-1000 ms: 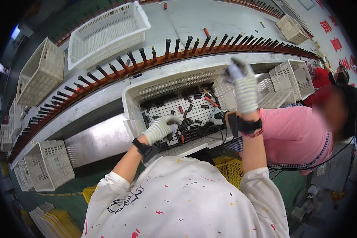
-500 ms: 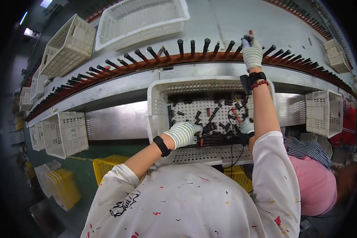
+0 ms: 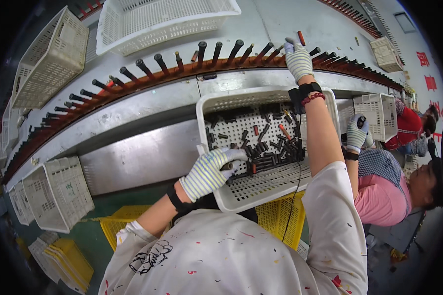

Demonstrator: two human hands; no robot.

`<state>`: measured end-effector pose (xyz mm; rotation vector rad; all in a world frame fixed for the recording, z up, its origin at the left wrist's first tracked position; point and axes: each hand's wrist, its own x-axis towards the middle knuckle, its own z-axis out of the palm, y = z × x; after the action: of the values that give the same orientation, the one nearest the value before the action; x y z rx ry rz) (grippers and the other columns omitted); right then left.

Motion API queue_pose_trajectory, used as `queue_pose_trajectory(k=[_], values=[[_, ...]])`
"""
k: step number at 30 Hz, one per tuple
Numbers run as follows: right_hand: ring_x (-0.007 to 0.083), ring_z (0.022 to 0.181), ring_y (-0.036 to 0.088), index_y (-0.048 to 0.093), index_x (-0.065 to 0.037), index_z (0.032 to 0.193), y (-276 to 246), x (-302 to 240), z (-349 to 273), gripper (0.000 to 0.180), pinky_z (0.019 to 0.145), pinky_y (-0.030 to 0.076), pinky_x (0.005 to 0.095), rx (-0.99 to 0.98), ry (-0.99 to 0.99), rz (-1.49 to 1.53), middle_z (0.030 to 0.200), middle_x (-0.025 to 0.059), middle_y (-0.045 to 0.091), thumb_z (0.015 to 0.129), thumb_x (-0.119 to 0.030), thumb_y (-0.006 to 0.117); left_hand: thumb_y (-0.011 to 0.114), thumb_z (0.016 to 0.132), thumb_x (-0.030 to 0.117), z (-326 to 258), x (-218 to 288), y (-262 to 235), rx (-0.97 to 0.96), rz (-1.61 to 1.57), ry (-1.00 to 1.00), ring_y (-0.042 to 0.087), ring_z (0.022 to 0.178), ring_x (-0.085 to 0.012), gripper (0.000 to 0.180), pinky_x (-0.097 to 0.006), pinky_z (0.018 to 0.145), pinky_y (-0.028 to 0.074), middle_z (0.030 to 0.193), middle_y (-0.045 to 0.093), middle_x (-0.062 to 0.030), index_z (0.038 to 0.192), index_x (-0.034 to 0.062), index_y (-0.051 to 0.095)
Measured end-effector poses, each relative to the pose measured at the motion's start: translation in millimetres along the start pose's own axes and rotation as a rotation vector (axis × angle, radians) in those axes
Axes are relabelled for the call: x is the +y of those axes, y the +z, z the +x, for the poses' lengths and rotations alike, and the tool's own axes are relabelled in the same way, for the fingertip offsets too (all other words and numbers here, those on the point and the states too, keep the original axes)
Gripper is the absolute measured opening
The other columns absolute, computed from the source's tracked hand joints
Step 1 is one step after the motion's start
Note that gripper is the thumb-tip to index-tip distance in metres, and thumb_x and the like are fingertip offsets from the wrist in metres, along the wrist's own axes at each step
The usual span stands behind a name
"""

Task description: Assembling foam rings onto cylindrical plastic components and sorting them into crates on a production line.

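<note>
My left hand (image 3: 206, 173), in a striped glove, is closed around a short dark tube (image 3: 227, 166) at the left rim of a white crate (image 3: 253, 200). Inside that crate lie many short black tubes (image 3: 264, 160) and a few reddish ones (image 3: 284, 131). My right hand (image 3: 299, 60), gloved alike, reaches beyond the crate to a brown rack (image 3: 197, 71) of upright dark tubes. Its fingers are bent, and whatever they grip is hidden. A red tube (image 3: 301, 38) shows right beside those fingertips; I cannot tell whether they touch it.
A large white crate (image 3: 167, 29) stands beyond the rack, and another (image 3: 59, 54) tilts to its left. White crates (image 3: 59, 191) are also at lower left, with a yellow crate (image 3: 280, 216) beneath mine. At right, a co-worker in pink (image 3: 384, 199) holds a dark tube (image 3: 361, 122).
The view has shifted and turned. My left hand has come up from the tubes to the crate's left rim with a dark tube. The co-worker's gloved hand has left my crate.
</note>
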<state>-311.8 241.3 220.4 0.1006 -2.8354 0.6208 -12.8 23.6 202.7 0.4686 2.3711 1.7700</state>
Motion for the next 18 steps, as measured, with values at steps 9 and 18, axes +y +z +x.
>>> queue_pose_trajectory(k=[9,18], values=[[0.0427,0.1,0.058,0.067,-0.004,0.099,12.6,-86.0,26.7,0.033,0.085,0.048,0.0467,-0.377,0.09,-0.449,0.106,0.0242,0.061,0.087,-0.025,0.045,0.056,0.09,0.01,-53.2,-14.9,-43.0,0.111,-0.488,-0.415,0.058,0.074,-0.0084,0.016,-0.025,0.062,0.05,0.091,0.063,-0.003,0.103,0.0049,0.063],[0.0377,0.091,0.064,0.068,-0.002,0.097,4.5,-144.0,-5.4,0.027,0.078,0.051,0.0441,-0.373,0.04,-0.249,0.097,0.0222,0.066,0.086,-0.017,0.049,0.053,0.091,0.006,-36.3,-17.8,-73.1,0.242,-0.248,-0.343,0.056,0.072,-0.0088,0.017,-0.022,0.053,0.051,0.081,0.055,-0.0018,0.107,0.0035,0.06]])
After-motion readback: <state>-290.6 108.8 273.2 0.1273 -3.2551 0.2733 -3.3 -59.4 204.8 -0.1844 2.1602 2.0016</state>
